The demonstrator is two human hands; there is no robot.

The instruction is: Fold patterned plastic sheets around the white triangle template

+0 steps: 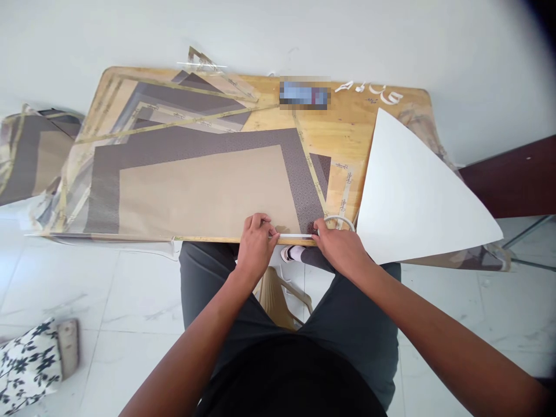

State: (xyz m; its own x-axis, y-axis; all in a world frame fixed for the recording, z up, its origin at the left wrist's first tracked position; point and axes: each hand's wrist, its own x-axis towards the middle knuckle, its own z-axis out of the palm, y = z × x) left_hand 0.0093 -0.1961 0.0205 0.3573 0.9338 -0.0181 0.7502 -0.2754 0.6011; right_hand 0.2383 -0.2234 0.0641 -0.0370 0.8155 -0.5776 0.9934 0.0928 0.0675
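Head view | Fingers of a person's left hand and right hand clamp a narrow white strip at the counter's near edge, its ends hidden | Pale ring partly covered by the right hand | Bluish object beyond, pixelated past recognition

Narrow white strip, straight, along the near edge of the wooden table
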